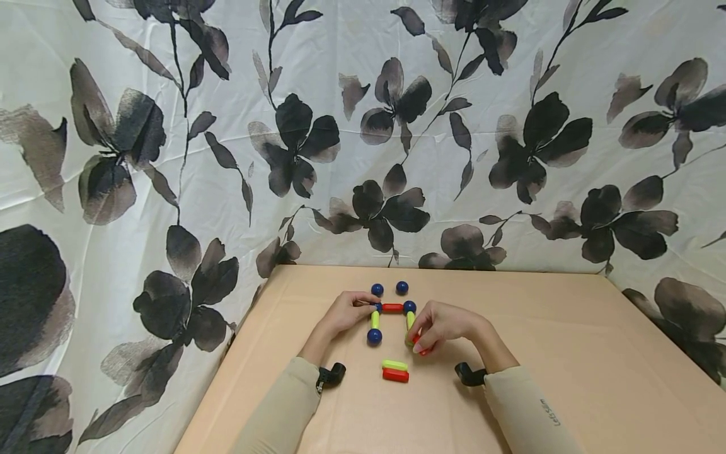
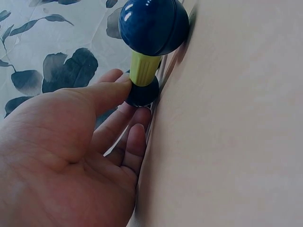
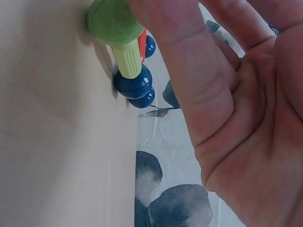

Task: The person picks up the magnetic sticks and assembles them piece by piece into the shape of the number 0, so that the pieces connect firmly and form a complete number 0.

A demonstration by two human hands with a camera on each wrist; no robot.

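A frame of balls and rods lies on the table. Its red rod (image 1: pixel 392 308) joins two blue balls, and yellow-green rods come toward me from both. My left hand (image 1: pixel 347 313) pinches the frame's back-left blue ball (image 2: pixel 144 93) between thumb and fingers. Nearer me, the left yellow-green rod (image 1: pixel 375 320) ends in another blue ball (image 1: pixel 374 336). The right yellow-green rod (image 3: pixel 128 60) ends in a green ball (image 3: pixel 112 21). Beside that green ball, my right hand (image 1: pixel 449 323) pinches a short red rod (image 1: pixel 420 346); whether they touch is hidden by the fingers.
Two loose blue balls, one left (image 1: pixel 377 289) and one right (image 1: pixel 402 287), sit behind the frame. Closer to me, a loose yellow-green rod (image 1: pixel 394 365) lies beside a loose red rod (image 1: pixel 395 376). A flowered cloth (image 1: pixel 340 157) hangs behind the tan table (image 1: pixel 539 328).
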